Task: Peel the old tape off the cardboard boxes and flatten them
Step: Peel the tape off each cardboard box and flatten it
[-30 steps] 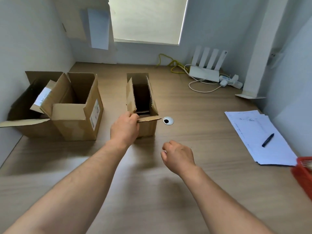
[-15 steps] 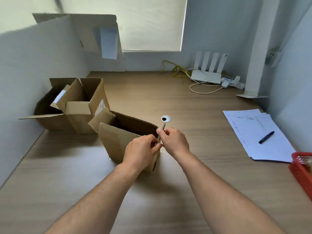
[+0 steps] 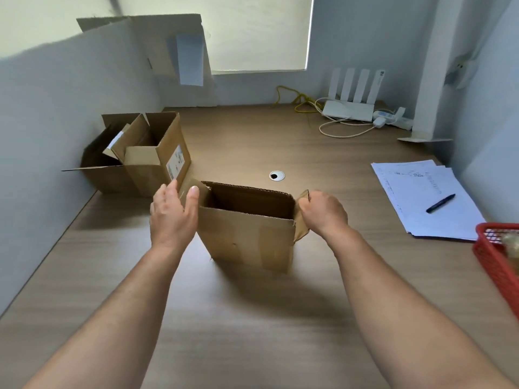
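- I see the desk [image 3: 252, 318] carrying an open box [image 3: 247, 234] at its middle, upright, between both hands.
- Two more open boxes [image 3: 140, 155] stand at the far left by the wall.
- My left hand [image 3: 172, 217], fingers spread, rests on the left flap.
- My right hand [image 3: 323, 213] is curled, pinching the right flap.

Bench [image 3: 252, 318] lay bare in front of the held box [image 3: 247, 234]; two open boxes [image 3: 140, 161] blocked its left-rear, papers [image 3: 421, 197] and red basket [image 3: 497, 256] its right.
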Motion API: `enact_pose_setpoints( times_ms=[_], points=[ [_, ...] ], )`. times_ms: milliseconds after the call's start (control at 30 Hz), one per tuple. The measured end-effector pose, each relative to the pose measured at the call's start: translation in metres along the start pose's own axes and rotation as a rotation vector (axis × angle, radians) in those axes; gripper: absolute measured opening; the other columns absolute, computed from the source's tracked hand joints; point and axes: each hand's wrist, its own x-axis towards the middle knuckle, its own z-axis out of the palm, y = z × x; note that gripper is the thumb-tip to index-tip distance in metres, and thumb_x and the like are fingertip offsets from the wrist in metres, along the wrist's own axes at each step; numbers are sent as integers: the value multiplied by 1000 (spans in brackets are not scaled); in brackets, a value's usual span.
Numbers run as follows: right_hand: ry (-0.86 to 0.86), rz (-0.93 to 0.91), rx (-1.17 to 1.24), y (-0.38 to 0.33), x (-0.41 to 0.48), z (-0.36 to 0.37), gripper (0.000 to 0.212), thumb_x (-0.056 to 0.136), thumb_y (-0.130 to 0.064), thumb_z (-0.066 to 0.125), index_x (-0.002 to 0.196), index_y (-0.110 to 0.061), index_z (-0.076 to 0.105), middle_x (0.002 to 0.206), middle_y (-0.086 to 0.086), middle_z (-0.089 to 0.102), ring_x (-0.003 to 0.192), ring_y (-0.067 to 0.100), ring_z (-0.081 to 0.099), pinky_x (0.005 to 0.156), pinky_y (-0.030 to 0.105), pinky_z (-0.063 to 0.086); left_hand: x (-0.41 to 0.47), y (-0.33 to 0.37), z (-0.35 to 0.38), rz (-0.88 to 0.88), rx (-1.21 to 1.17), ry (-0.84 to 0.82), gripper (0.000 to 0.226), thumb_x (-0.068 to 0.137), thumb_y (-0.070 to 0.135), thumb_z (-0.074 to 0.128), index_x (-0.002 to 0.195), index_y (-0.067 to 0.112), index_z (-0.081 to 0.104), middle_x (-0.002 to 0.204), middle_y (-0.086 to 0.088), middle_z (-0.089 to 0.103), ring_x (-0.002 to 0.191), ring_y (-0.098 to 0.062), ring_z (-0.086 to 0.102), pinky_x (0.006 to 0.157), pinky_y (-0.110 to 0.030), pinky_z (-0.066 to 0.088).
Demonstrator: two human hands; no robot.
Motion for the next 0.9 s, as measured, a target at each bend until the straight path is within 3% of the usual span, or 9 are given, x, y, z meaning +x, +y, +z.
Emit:
enact_pose_setpoints(
  times_ms=[133,200,267,367,500,600,667,833,900],
  points=[
    [3,-27,37,7,-16,-4,24,87,-19,40,63,-18,37,71,3,46,78,30,46,63,31,32,-3,-14,8,-231,-347,-181,64,97,58,29,144,15,36,145,-8,42,131,-30,40,109,-49,34],
    [-32,4,234,4,-25,-2,24,89,-23,44,66,-16,41,73,4,50,77,30,50,62,35,44,-3,-17,5,-313,-483,-185,60,95,63,28,133,20,47,132,-5,51,117,-29,52,101,-50,44],
    [-113,85,546,-1,-34,-3,28,89,-40,50,74,-16,52,85,7,58,79,28,57,61,39,56,-2,-22,-3,-393,-550,-195,60,92,69,25,110,21,56,114,-7,61,97,-28,61,89,-45,52],
    [-232,216,769,-5,-44,0,58,84,-68,44,96,-16,67,99,6,68,85,24,64,60,35,56,-6,-40,-14,-514,-571,-288,76,87,78,18,81,14,60,84,-11,67,73,-28,66,62,-34,55],
    [-439,378,916,-1,-51,12,76,81,-82,26,83,-14,61,81,13,57,69,27,54,61,32,44,-15,-70,-19,-652,-571,-447,80,81,84,22,96,18,63,85,-13,70,77,-34,67,62,-38,55],
    [-465,503,939,3,-59,26,64,89,-71,30,87,-16,61,81,10,63,73,26,61,69,32,47,-17,-78,-23,-667,-567,-562,76,80,84,27,102,21,63,88,-11,70,75,-30,66,59,-33,51],
    [-531,536,855,1,-70,34,48,92,-60,40,84,-18,61,72,6,69,62,22,65,57,25,50,-20,-80,-26,-638,-566,-659,74,79,85,27,104,26,64,95,-10,73,83,-28,68,61,-33,52],
    [-526,459,829,-5,-77,35,25,87,-42,59,77,-19,61,69,4,60,60,18,55,56,24,44,-21,-88,-41,-548,-599,-755,85,67,90,28,107,25,66,92,-6,74,82,-23,68,65,-31,52],
    [-483,406,860,-7,-75,35,14,86,-22,56,89,-12,65,78,6,57,63,16,51,57,25,41,-18,-87,-45,-523,-690,-697,85,68,87,33,109,19,64,99,-7,71,87,-21,66,67,-32,49]
  ],
)
